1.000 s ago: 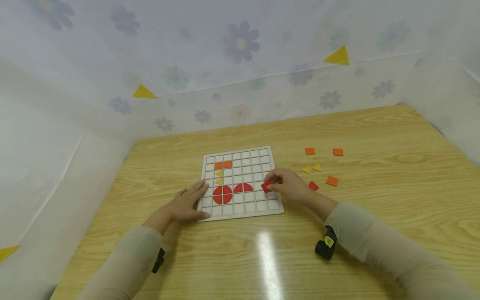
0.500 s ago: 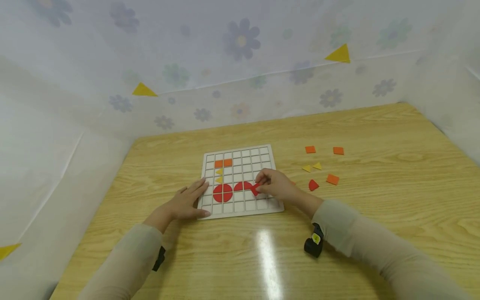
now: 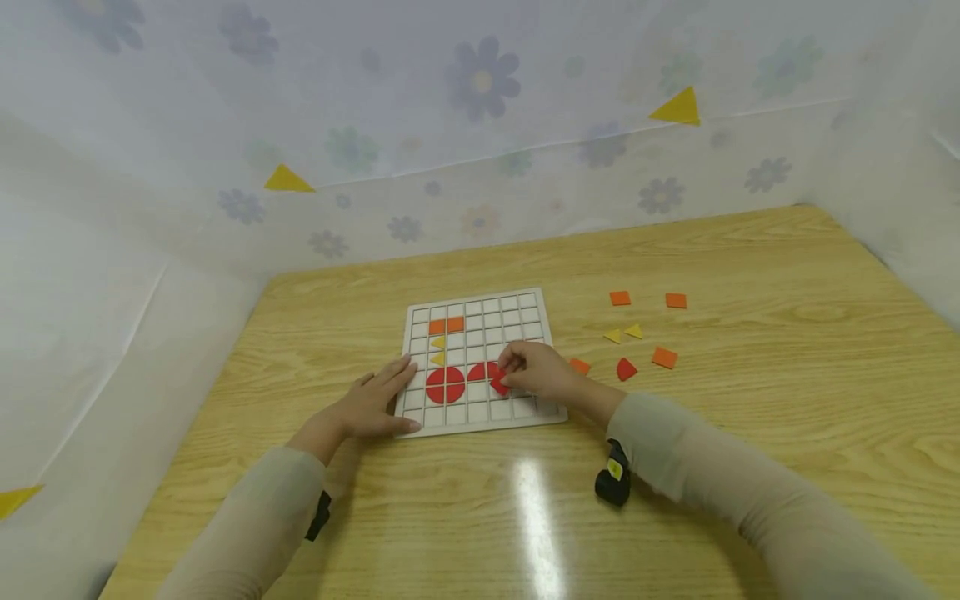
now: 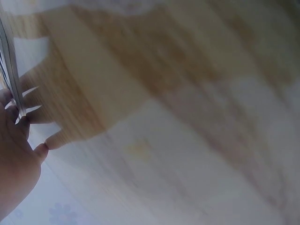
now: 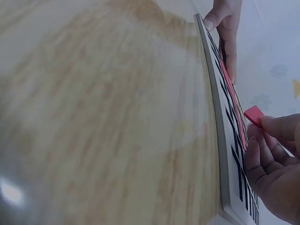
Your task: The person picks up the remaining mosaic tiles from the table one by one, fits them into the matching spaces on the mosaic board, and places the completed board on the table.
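Note:
A white gridded board point(image 3: 480, 430) lies on the wooden table. My left hand point(image 3: 369, 406) rests on its left edge, fingers extended and thumb at the near corner. Between thumb and fingertips, my right hand point(image 3: 542, 371) pinches a red quarter-circle piece point(image 3: 498, 383) over the board. In the right wrist view that red piece point(image 5: 253, 115) is raised above the grid and tilted. Red quarter pieces form a full circle point(image 3: 446, 385) on the grid; beside it is a red half circle point(image 3: 477, 372), partly covered by my fingers. Two orange squares point(image 3: 456, 325) and two yellow triangles point(image 3: 439, 342) sit higher up.
Right of the board lie several loose orange squares point(image 3: 664, 357), two small yellow triangles point(image 3: 633, 331) and one red quarter-circle point(image 3: 626, 369). One orange square point(image 3: 580, 366) is close to my right wrist. Flower-patterned cloth point(image 3: 480, 200) encloses the table's back.
My right hand has moved left across the board with the red quarter-circle piece, to the red half circle, uncovering a loose orange square. The left hand stays in place.

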The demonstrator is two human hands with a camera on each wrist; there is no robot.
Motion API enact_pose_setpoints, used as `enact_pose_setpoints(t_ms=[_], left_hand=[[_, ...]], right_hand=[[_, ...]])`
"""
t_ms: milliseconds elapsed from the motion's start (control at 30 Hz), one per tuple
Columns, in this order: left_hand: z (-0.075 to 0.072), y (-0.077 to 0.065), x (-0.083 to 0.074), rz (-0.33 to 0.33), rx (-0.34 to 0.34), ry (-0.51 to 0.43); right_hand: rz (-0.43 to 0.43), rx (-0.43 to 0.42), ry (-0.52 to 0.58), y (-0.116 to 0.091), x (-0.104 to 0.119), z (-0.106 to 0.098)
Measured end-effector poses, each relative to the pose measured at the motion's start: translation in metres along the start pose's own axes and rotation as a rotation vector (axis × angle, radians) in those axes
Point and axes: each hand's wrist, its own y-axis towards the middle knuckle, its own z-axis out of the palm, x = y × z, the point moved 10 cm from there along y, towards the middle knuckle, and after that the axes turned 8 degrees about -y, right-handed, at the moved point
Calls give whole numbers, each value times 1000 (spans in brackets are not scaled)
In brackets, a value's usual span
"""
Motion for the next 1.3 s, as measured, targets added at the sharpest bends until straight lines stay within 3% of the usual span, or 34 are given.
enact_pose_setpoints(t_ms=[167,567,1300], left_hand=[[1,0,1,9,4,-9],[-1,0,0,27,-1,-24],[0,-1,-1,31,-3,-25]], right_hand=[[-7,21,-27,3,3,4],[69,54,-49,6,3,7],[142,28,-359,7,8,8]])
